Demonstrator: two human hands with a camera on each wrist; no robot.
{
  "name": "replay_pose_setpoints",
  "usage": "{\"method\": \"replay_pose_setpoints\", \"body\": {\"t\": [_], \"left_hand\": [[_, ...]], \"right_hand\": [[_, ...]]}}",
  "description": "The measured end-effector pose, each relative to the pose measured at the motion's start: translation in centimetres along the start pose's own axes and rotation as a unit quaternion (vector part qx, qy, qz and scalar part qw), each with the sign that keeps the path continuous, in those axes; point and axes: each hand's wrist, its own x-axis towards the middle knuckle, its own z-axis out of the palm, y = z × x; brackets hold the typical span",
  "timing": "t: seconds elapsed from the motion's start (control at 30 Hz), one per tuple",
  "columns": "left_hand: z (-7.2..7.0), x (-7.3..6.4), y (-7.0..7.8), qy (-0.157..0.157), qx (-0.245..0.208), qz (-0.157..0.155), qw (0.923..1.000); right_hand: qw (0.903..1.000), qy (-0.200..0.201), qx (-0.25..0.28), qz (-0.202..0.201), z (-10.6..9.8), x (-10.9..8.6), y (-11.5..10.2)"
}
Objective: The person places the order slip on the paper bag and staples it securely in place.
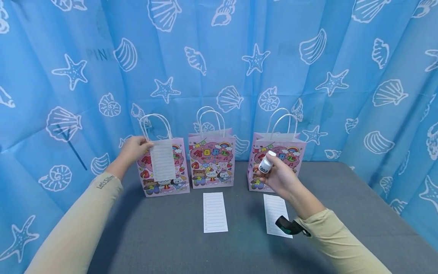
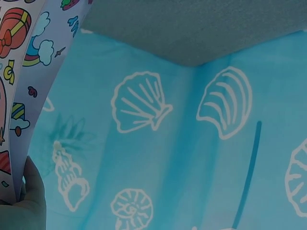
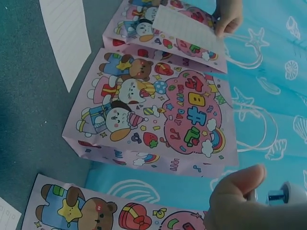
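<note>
My left hand (image 1: 134, 148) pinches the top left corner of the left pink gift bag (image 1: 150, 188), the thumb at the upper corner of a lined paper slip (image 1: 163, 161) lying against the bag's front. From the left wrist, the bag's side (image 2: 36, 91) and part of that hand (image 2: 32, 191) show. In front of the right gift bag (image 1: 295, 160), my right hand (image 1: 282, 177) holds a small white item with dark lettering (image 1: 266, 163), raised above the table. The right wrist view catches only its edge (image 3: 292, 194) beyond the thumb; its kind cannot be told.
A middle gift bag (image 1: 212, 179) stands between the other two, all with white handles. Two more lined slips lie flat on the grey table (image 1: 171, 236): the middle slip (image 1: 215, 213) and the right slip (image 1: 273, 213). Behind hangs a blue shell-print curtain (image 1: 212, 49). A dark band (image 1: 289, 225) sits by my right cuff.
</note>
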Motion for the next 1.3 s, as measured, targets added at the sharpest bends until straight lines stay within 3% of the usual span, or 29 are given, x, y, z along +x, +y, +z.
{"method": "replay_pose_setpoints", "body": {"t": [0.43,0.67,1.07,1.3], "left_hand": [[0.1,-0.1,0.0,0.000,0.002,0.000,1.0000],[0.3,-0.2,-0.4,0.002,0.001,-0.002,1.0000],[0.1,-0.2,0.1,0.030,0.024,0.026,0.9989],[0.2,-0.3,0.1,0.038,0.020,0.021,0.9989]], "right_hand": [[0.9983,-0.018,0.055,0.003,1.4,0.8,-0.4],[1.0000,-0.001,0.005,0.001,2.7,1.5,-0.5],[0.9997,-0.022,0.012,-0.005,5.0,3.0,-0.8],[0.9993,-0.028,-0.004,-0.023,6.8,3.8,-1.0]]}}
